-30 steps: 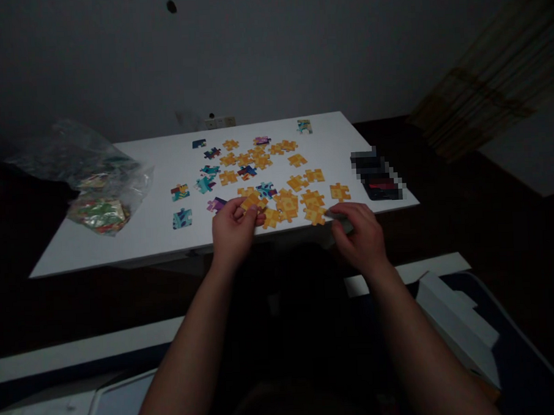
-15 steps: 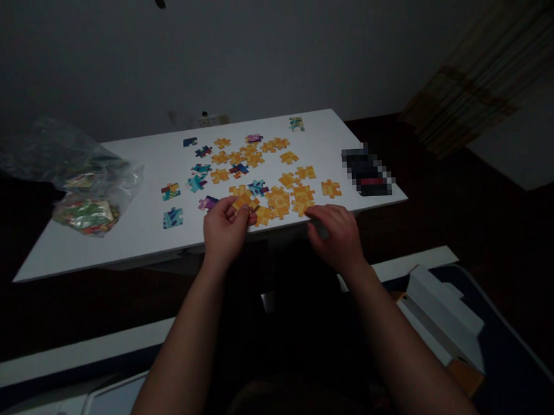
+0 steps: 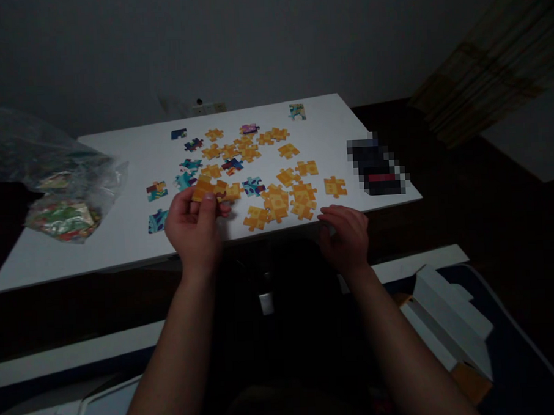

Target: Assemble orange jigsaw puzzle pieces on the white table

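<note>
My left hand [image 3: 192,232] is closed on a yellow jigsaw puzzle piece [image 3: 203,188], pinched between thumb and fingers above the near side of the white table. Part of the piece is hidden by the thumb. My right hand [image 3: 346,234] rests at the table's front edge, its fingers loosely stretched and the thumb apart, with nothing seen in it. Just beyond it lie an overlapping cluster of yellow pieces [image 3: 303,200] and a single yellow piece [image 3: 335,186]. A teal patterned piece [image 3: 254,186] lies between the two hands, farther back.
More yellow pieces [image 3: 249,149] are scattered across the white table [image 3: 113,239]. Teal pieces [image 3: 158,220] lie at left, beside a clear plastic bag [image 3: 70,210] of colourful pieces. A blurred dark object [image 3: 377,169] sits at right. An opened white box [image 3: 451,322] is below right.
My left hand has moved left and slightly up with the yellow piece, uncovering pieces near the front edge. My right hand stays by the edge. The view has shifted a little.
</note>
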A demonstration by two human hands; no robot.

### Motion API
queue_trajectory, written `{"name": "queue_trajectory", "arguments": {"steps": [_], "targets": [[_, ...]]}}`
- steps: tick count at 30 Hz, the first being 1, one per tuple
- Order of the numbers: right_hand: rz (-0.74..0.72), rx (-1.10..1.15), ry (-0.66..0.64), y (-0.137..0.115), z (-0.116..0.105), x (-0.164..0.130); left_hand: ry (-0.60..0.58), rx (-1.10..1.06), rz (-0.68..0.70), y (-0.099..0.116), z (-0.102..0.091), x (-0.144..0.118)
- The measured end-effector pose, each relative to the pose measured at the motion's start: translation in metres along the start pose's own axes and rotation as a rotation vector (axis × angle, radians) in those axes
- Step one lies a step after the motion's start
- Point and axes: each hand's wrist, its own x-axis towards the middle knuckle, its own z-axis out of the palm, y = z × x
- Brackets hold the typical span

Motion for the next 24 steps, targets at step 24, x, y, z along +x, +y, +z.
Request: {"name": "queue_trajectory", "arguments": {"steps": [24], "targets": [[0.022,-0.058,-0.013,-0.006,0.006,-0.019,-0.075,0.15,-0.025,-0.001,-0.009,-0.01]]}}
